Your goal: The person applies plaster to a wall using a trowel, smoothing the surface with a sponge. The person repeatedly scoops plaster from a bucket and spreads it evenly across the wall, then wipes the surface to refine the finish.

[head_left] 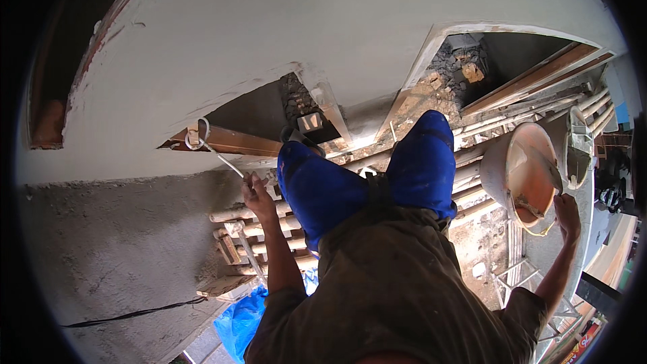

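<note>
My left hand (256,195) is closed around the lower end of a thin white rod with a looped end (214,152), held in front of the pale wall. Its loop lies over the lower corner of a wall opening. On the right, my right hand (567,214) is closed at the rim of a bucket (495,172), on the handle end of what looks like a trowel (543,164). The flat blade reaches into the bucket. Inside, the bucket is orange-pink, with wet-looking mix low down. A yellow cord hangs at its rim.
I stand on a scaffold of round wooden poles (472,175). Ahead, the pale wall (269,20) has openings with wooden frames and rubble behind. A second container (577,152) stands beyond the bucket. Blue sheeting (241,320) hangs lower left, and a metal ladder (515,280) shows lower right.
</note>
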{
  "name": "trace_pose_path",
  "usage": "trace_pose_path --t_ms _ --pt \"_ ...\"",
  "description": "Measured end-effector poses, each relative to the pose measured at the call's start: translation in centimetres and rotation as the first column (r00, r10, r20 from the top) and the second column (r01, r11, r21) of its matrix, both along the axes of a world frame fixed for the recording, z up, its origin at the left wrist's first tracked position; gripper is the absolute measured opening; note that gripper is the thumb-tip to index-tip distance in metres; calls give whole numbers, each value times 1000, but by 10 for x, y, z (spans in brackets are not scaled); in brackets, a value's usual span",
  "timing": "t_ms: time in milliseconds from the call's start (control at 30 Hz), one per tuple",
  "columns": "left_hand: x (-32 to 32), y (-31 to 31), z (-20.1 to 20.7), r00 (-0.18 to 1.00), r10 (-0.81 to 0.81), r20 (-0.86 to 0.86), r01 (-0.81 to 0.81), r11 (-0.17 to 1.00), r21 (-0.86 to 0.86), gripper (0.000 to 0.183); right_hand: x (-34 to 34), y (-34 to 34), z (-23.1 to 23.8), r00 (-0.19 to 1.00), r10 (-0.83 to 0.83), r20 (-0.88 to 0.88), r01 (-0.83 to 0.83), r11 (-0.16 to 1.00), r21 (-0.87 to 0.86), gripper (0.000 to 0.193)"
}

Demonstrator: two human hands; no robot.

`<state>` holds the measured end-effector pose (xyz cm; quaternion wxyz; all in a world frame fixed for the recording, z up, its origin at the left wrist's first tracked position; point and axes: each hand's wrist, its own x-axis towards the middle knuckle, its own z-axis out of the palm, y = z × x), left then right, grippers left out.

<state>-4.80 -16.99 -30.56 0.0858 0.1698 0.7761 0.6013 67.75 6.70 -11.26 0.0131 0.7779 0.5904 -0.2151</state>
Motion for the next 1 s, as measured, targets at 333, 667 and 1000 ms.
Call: trace_pose_path --t_ms 333,667,1000 --pt "27 48 31 977 -135 166 109 981 159 46 -82 -30 30 946 -23 -325 118 954 275 30" --pt "90 126 95 876 -475 85 439 857 269 46 -362 -77 -46 354 261 -898 -235 954 185 30" --pt "125 174 137 769 -634 -81 632 737 239 87 -463 -104 -88 301 262 -917 -237 952 194 31"
